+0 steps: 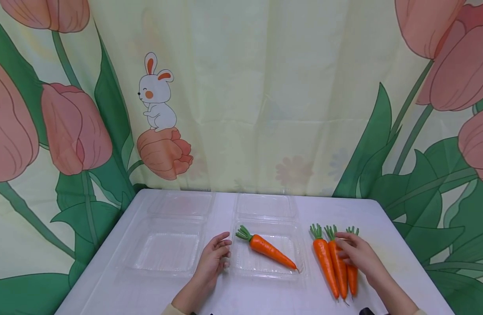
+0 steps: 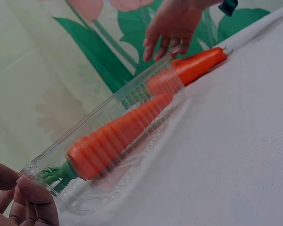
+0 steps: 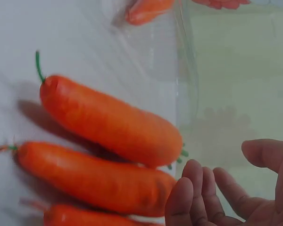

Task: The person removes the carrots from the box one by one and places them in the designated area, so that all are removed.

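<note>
A carrot (image 1: 271,250) with green stem stubs lies diagonally in the right-hand clear plastic container (image 1: 261,274), its stem end to the left. My left hand (image 1: 213,259) is beside that container, fingers loosely bent and fingertips right at its left rim, as the left wrist view also shows. Three more carrots lie side by side to the right: a left one (image 1: 324,262), a middle one (image 1: 339,273) and a right one (image 1: 352,280). Over the stem ends of the middle and right carrots, my right hand (image 1: 355,253) hovers with fingers spread from the thumb, holding nothing.
A second clear container (image 1: 166,273) with its lid (image 1: 182,204) folded back stands at the left. The right container's lid (image 1: 265,205) also lies back. A white cloth covers the table (image 1: 103,286), and a curtain (image 1: 233,96) printed with tulips and a rabbit hangs behind.
</note>
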{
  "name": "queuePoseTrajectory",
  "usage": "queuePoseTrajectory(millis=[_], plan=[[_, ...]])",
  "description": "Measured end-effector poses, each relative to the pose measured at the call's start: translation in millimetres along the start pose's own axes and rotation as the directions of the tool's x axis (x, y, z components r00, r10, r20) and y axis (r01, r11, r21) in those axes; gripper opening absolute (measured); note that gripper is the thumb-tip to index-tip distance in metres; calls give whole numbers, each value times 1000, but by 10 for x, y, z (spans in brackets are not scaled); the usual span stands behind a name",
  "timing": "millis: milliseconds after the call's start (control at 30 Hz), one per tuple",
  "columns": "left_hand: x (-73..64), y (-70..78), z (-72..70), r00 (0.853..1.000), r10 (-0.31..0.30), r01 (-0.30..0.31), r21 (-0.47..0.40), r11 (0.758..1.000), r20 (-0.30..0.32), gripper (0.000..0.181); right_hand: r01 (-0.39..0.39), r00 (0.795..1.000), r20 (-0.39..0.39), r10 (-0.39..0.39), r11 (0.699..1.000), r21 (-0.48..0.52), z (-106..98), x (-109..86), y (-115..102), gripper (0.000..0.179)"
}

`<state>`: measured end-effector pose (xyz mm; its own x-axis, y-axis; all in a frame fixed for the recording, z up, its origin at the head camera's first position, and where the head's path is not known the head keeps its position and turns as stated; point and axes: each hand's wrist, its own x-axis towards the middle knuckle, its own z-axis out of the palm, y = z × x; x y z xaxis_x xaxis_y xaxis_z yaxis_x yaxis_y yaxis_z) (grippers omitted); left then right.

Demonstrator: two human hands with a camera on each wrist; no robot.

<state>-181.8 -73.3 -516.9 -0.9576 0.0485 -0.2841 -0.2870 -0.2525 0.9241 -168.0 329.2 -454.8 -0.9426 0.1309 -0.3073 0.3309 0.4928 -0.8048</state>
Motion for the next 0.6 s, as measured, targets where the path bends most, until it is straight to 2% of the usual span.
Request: queuePoseTrajectory(millis=[400, 600], plan=[[2, -5, 3, 1000, 0, 0, -6, 1000, 6, 50, 82, 996, -34, -81, 996, 31, 351, 14, -251, 55], [1, -21, 2, 1000, 1, -1, -6, 1000, 14, 50, 110, 994, -16, -110, 994, 20, 524, 2, -389, 52]])
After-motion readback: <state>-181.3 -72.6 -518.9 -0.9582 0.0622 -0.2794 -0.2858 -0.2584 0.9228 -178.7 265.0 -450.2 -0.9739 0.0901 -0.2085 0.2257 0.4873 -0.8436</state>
